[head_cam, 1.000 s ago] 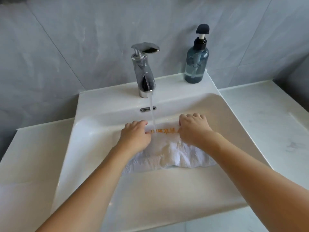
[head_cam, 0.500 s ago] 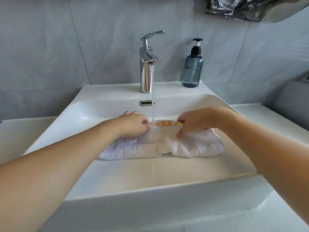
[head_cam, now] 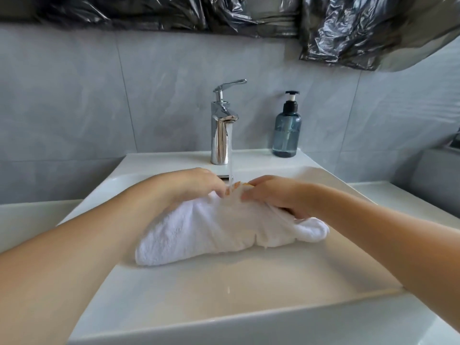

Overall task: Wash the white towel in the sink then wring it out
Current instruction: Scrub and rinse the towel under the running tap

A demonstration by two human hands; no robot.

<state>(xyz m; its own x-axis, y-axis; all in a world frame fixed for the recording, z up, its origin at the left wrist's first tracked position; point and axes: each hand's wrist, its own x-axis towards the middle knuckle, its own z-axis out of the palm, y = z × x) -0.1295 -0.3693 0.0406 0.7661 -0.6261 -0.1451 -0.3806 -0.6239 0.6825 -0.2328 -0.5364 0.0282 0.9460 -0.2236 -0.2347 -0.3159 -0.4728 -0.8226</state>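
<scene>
The white towel (head_cam: 211,230) with an orange strip hangs bunched over the white sink (head_cam: 224,295), its top edge under the thin stream from the chrome tap (head_cam: 220,135). My left hand (head_cam: 196,183) grips the towel's upper edge just left of the stream. Just right of the stream my right hand (head_cam: 276,192) grips the same edge with curled fingers. The two hands are close together, and the towel's lower folds droop towards the basin floor.
A blue soap dispenser (head_cam: 286,130) stands on the sink's back ledge right of the tap. Black plastic sheeting (head_cam: 224,13) hangs on the grey tiled wall above. White counter (head_cam: 32,220) flanks the sink on both sides.
My hands have drawn closer together and lifted the towel's top edge under the water, so the towel bunches and hangs. The view has tilted up, showing the wall and plastic sheeting.
</scene>
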